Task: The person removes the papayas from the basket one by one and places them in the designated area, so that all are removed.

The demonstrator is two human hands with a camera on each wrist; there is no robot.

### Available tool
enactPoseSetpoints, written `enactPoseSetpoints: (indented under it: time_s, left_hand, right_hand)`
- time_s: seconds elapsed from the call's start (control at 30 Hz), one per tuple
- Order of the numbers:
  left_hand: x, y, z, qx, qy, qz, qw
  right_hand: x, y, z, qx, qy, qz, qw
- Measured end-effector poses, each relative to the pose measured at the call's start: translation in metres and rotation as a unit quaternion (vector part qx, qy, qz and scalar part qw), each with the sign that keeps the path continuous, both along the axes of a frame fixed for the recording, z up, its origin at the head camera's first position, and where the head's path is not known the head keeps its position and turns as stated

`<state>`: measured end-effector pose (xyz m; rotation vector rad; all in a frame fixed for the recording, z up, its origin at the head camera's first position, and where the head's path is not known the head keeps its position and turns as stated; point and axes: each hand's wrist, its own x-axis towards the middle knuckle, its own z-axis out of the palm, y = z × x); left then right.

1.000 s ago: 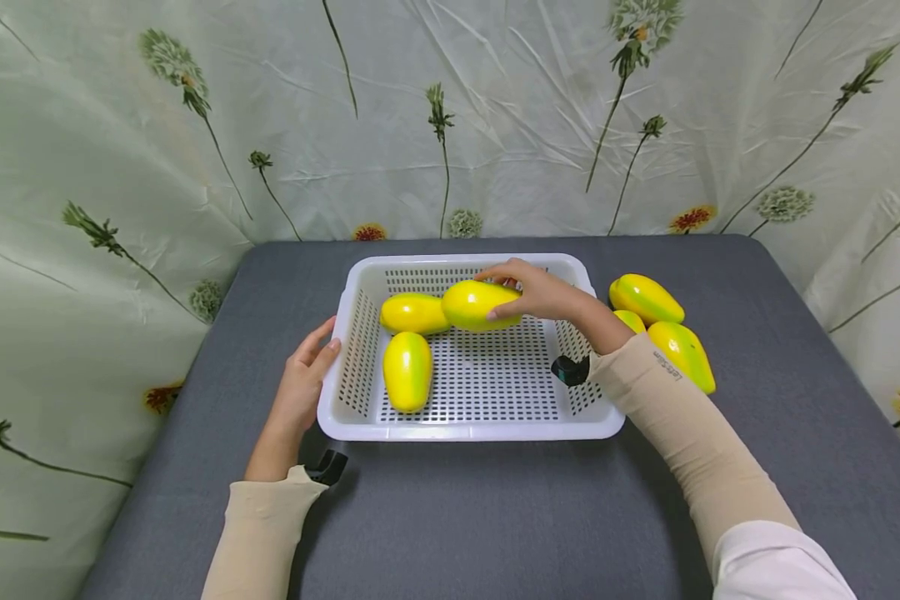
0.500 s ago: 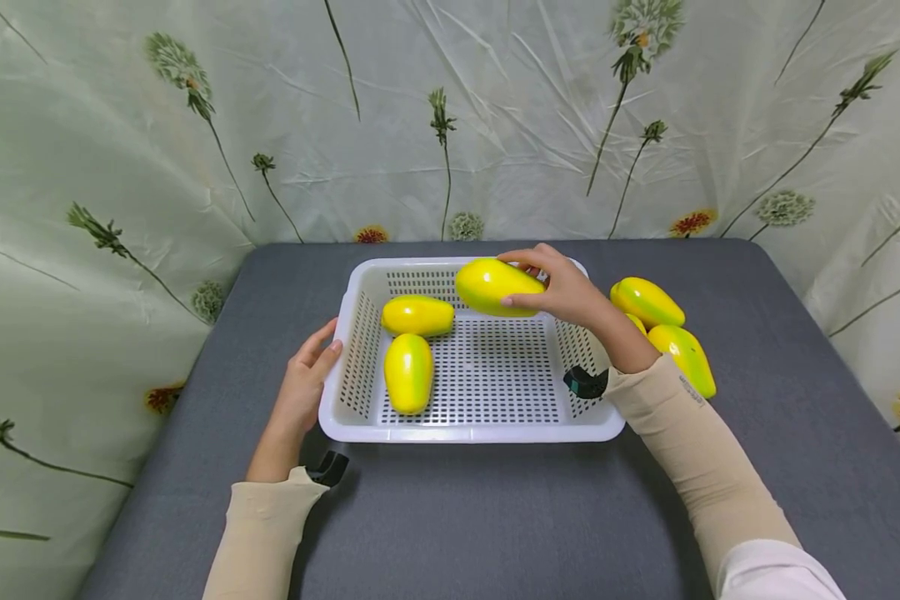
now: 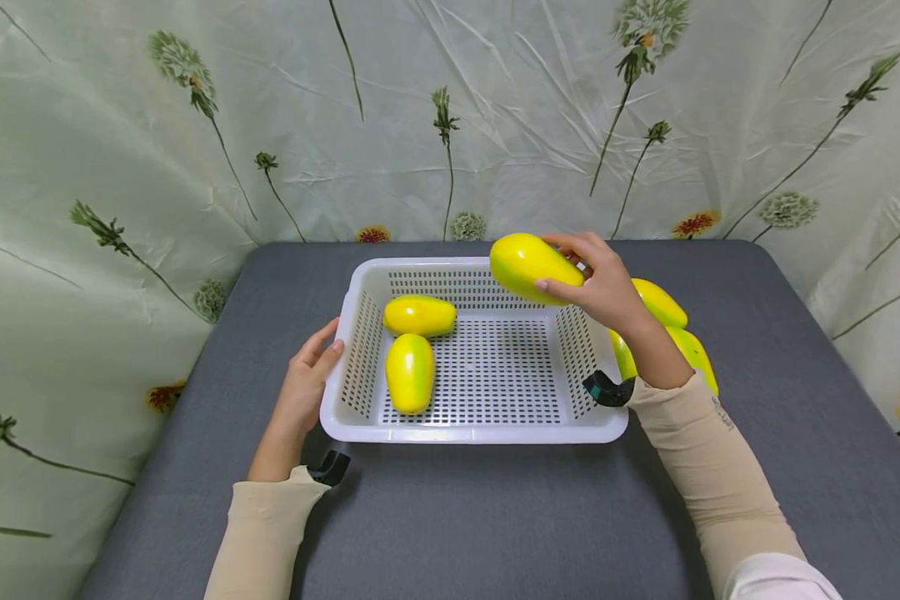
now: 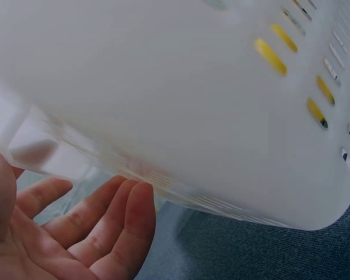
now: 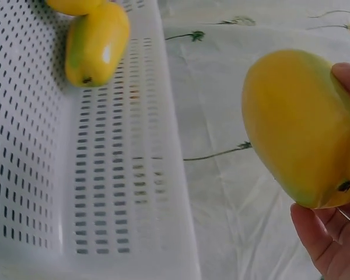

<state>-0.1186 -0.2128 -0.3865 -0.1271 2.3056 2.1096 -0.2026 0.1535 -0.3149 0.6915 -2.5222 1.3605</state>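
Note:
My right hand [image 3: 606, 287] grips a glossy yellow-green papaya [image 3: 527, 265] by one end, above the far right part of a white perforated plastic basket [image 3: 472, 434]. In the right wrist view, thumb and fingers stand on opposite sides of the fruit [image 5: 297, 128], whose dark stem spot faces the hand. At the basket's left end, my left hand [image 3: 306, 383] holds the rim, thumb on top and fingers [image 4: 141, 210] beneath, as the left wrist view shows. Inside the basket lie two more papayas, one crosswise [image 3: 420, 316] and one lengthwise [image 3: 410, 375], both toward the left.
Several papayas lie on the grey table [image 3: 480, 517] right of the basket, among them a far one [image 3: 660, 302] and a near one [image 3: 696, 354], partly hidden by my right forearm. A flowered curtain [image 3: 390, 150] hangs behind the table.
My right hand has lifted the papaya from beside the crosswise one and carried it up and to the right, toward the basket's far right corner. The left hand stays at the rim.

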Motion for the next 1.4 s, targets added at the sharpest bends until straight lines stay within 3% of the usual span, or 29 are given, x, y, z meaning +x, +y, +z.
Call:
enactPoseSetpoints:
  time_s: [0.2,0.43,0.77,1.07,1.23,1.4]
  left_hand:
    - [0.000,0.000,0.000,0.000,0.003,-0.001,1.0000]
    - [-0.002,-0.001,-0.004,0.000,0.000,0.002,1.0000]
    - [-0.009,-0.010,-0.022,0.008,0.010,0.003,0.9999]
    - [-0.009,-0.009,-0.021,0.009,0.005,0.004,0.9999]
    - [-0.004,-0.004,-0.010,0.002,0.001,0.004,1.0000]
    - [0.000,0.000,0.000,-0.002,0.002,0.004,1.0000]
  right_hand:
    - [0.022,0.007,0.023,-0.009,0.025,-0.031,0.9992]
    - [0.016,0.035,0.008,-0.009,0.030,-0.072,0.9969]
    - [0.024,0.067,-0.005,-0.019,0.040,-0.147,0.9881]
    - [0.034,0.103,-0.027,-0.023,0.016,-0.236,0.9714]
    - [0.041,0.122,-0.042,-0.024,-0.002,-0.283,0.9587]
    - [0.046,0.138,-0.055,-0.024,-0.033,-0.341,0.9391]
